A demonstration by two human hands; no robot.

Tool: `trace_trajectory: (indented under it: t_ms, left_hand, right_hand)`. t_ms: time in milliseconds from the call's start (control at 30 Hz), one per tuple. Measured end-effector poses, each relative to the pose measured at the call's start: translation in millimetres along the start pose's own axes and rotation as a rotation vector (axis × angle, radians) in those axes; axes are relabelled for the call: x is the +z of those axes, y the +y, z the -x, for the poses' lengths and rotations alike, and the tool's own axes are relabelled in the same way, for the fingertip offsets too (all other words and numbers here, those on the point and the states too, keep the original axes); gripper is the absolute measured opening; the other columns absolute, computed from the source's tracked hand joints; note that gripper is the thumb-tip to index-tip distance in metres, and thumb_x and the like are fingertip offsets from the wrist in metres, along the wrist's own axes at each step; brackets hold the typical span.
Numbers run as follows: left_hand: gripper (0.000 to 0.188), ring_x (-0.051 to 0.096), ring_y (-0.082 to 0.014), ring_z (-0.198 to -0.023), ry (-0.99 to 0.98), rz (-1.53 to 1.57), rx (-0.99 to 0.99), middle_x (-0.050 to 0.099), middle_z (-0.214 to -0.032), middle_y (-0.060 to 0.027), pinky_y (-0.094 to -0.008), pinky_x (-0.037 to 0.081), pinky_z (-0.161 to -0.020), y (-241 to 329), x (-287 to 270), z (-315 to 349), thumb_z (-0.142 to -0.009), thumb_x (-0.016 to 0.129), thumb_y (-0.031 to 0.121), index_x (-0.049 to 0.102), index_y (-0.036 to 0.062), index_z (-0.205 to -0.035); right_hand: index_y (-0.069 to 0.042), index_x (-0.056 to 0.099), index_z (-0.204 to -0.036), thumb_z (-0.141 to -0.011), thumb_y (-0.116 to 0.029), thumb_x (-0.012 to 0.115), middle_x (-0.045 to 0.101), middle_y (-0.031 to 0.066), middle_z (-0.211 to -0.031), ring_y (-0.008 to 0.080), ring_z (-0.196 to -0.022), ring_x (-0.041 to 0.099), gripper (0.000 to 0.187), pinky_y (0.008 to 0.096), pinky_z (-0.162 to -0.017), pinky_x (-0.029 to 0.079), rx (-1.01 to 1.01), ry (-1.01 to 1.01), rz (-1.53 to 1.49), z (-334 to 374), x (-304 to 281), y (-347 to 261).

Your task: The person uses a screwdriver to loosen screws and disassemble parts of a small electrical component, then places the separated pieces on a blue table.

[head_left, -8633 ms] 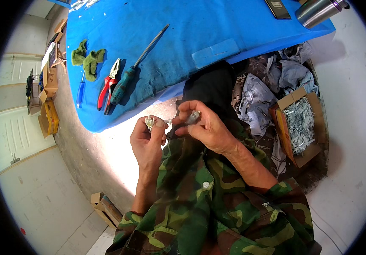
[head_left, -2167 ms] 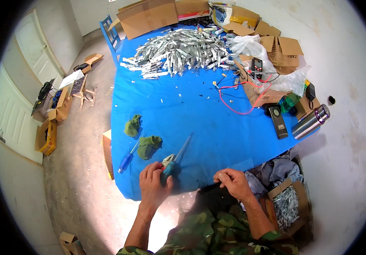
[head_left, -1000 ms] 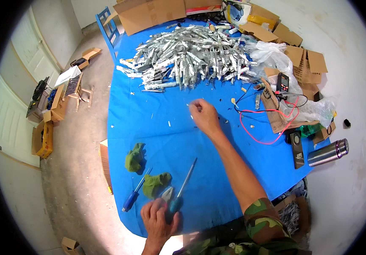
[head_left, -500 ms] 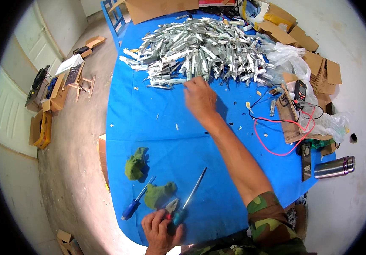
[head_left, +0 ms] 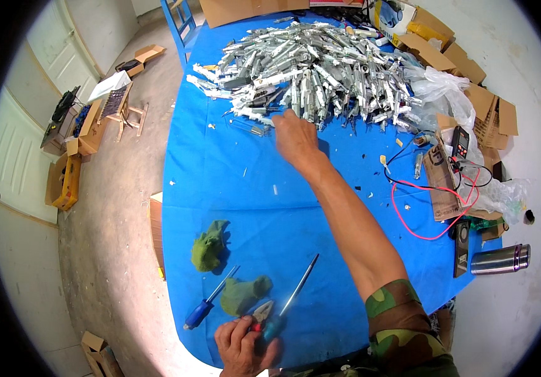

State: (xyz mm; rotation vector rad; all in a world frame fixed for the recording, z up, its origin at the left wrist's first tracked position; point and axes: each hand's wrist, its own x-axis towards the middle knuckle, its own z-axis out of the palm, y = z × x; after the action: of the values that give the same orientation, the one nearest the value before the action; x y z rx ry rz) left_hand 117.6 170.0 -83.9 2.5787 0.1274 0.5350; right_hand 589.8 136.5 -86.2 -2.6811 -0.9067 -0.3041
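Observation:
My right hand (head_left: pixel 297 139) reaches to the near edge of a big heap of slim white, grey and clear plastic pieces (head_left: pixel 321 75). Its fingers are closed there, their tips beside a few loose pieces, and what they pinch is hidden. At the near edge of the table my left hand (head_left: pixel 242 347) curls round the teal handle of a screwdriver (head_left: pixel 300 284), whose shaft points away to the right. Red-handled pliers (head_left: pixel 262 312) lie against the same fingers. Left of them are a blue-handled screwdriver (head_left: pixel 200 311) and two green cloth-like lumps, one near (head_left: pixel 244 295), one farther (head_left: pixel 209 246).
A blue cloth (head_left: pixel 220 182) covers the table, with small scraps scattered on it. To the right are a meter (head_left: pixel 460 142) with red and black leads, a cardboard piece (head_left: pixel 441 182), clear plastic bags (head_left: pixel 443 94) and a steel flask (head_left: pixel 500 259). Cardboard boxes (head_left: pixel 255 9) stand behind the heap.
The view has shifted slightly, moving the table rightward in the picture. My right hand has moved a little left along the heap's near edge. My left hand keeps its place by the tools.

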Motion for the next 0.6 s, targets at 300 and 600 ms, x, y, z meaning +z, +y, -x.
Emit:
trace_trajectory:
  t_ms: [300,600]
  left_hand:
    - [0.042,0.060,-0.0365,-0.119,-0.012,0.010,-0.023,0.064,-0.136,-0.0140,-0.0498,0.044,-0.099,4.4,-5.7,-4.4,-0.082,0.083,0.028,0.061,0.0100,-0.112]
    - [0.045,0.062,-0.0349,-0.116,-0.006,0.044,-0.027,0.065,-0.133,-0.0133,-0.0493,0.045,-0.097,2.8,-4.9,-5.9,-0.080,0.084,0.028,0.061,0.0096,-0.114]
  right_hand:
    - [-0.004,0.078,-0.097,-0.088,-0.018,0.062,0.072,0.0221,-0.087,0.0438,-0.085,0.070,0.023,0.0561,-0.074,0.055,0.150,0.023,-0.230,29.0,-25.4,-2.4]
    - [-0.005,0.073,-0.097,-0.090,-0.023,0.064,0.071,0.0191,-0.099,0.0411,-0.094,0.069,0.021,0.0543,-0.079,0.054,0.160,0.246,-0.332,16.7,-8.5,-14.1]
